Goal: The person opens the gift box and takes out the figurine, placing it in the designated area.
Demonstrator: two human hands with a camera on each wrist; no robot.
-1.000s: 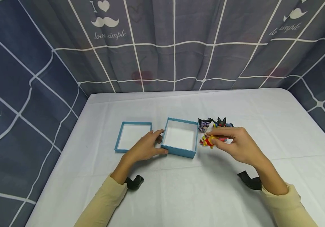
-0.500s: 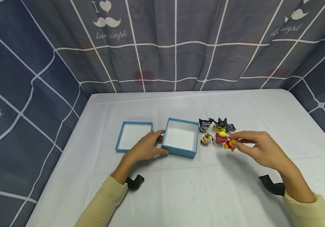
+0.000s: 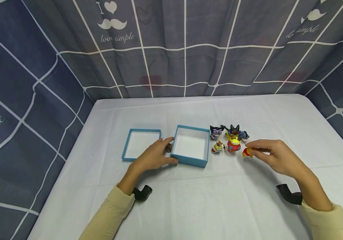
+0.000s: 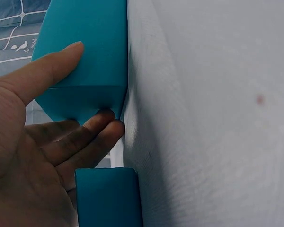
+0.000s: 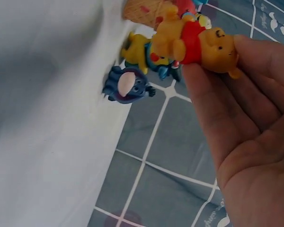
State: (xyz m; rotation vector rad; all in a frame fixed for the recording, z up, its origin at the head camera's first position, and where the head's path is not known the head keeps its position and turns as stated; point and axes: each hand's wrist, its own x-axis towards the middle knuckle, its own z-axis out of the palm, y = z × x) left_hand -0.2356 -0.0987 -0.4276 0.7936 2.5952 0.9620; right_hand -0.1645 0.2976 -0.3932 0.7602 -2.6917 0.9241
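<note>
My left hand (image 3: 153, 155) holds the open blue box (image 3: 190, 161) at its left front corner. In the left wrist view the thumb lies along one face and the fingertips touch the adjoining side. My right hand (image 3: 279, 159) pinches a Winnie-the-Pooh figurine (image 5: 193, 43) by its head, between thumb and fingers. The bear, in a red shirt, is tilted sideways just right of a group of toys. Closest to it are a red figurine with a yellow-green top (image 3: 233, 146) and a blue donkey figurine (image 5: 125, 85). White lining shows inside the box.
A shallow blue-edged lid (image 3: 138, 145) lies left of the box, behind my left hand. Right of the box stand a black-and-purple figurine (image 3: 215, 133), a small yellow-and-white figurine (image 3: 217, 147) and a yellow figurine with a black-eared top (image 3: 232, 134). Checked curtains (image 3: 165, 66) surround the white table (image 3: 189, 206).
My right hand has moved right with the Pooh figurine, away from the box and past the red figurine, uncovering the other toys. My left hand has stayed on the box.
</note>
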